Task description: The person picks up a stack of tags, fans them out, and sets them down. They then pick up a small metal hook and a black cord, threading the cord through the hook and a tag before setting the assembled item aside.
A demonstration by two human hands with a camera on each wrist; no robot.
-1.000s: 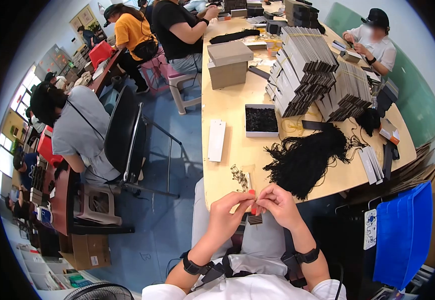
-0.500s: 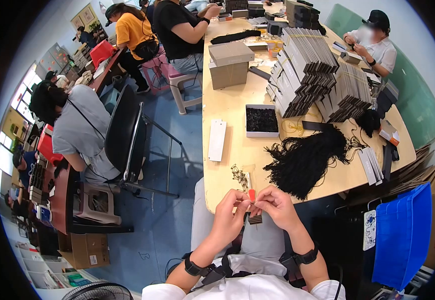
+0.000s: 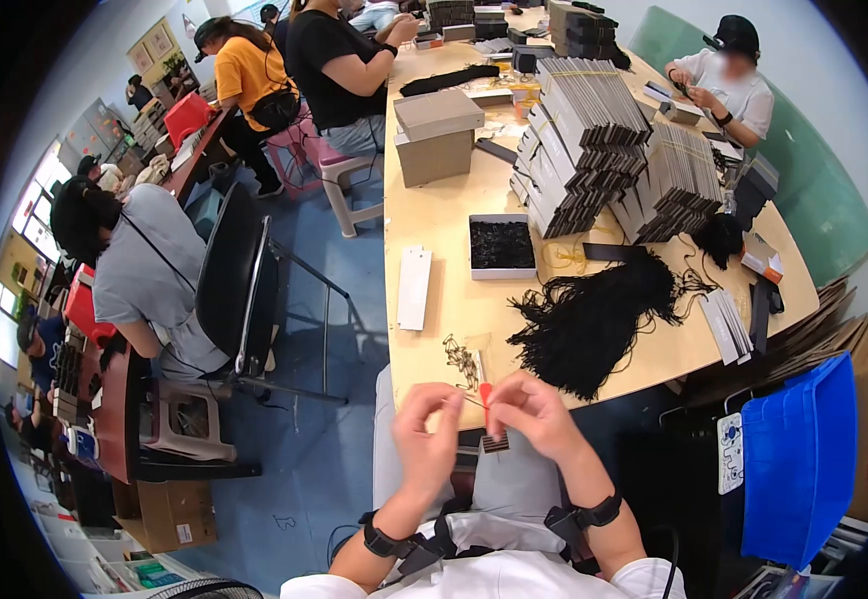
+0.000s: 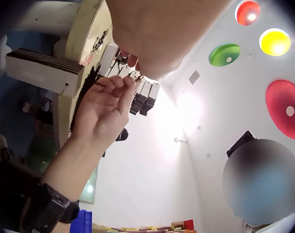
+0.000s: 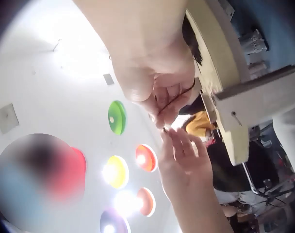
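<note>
In the head view my left hand [image 3: 427, 439] and right hand [image 3: 536, 417] are raised over my lap at the near table edge. A thin dark cord [image 3: 474, 401] spans the small gap between them, its ends pinched between thumb and fingers of each hand. The right wrist view shows the cord [image 5: 175, 99] running across the curled right fingers. Just below the fingertips is a small stack of grey cards [image 3: 495, 441]; the left wrist view shows a holed card stack [image 4: 43, 73] with a small loop. A red piece [image 3: 485, 390] stands by the right fingertips.
A black cord bundle [image 3: 593, 324] spreads over the table [image 3: 434, 215]. Behind it are a box of black pieces [image 3: 503, 272] and banded card stacks [image 3: 593, 140]. White cards [image 3: 415, 289] lie at left, tangled dark loops [image 3: 461, 356] nearby, a blue bin [image 3: 798, 459] at right.
My hands have parted slightly, the left drawing away to the left, with the cord showing between them. The right stays near the red piece. The head view has shifted a little.
</note>
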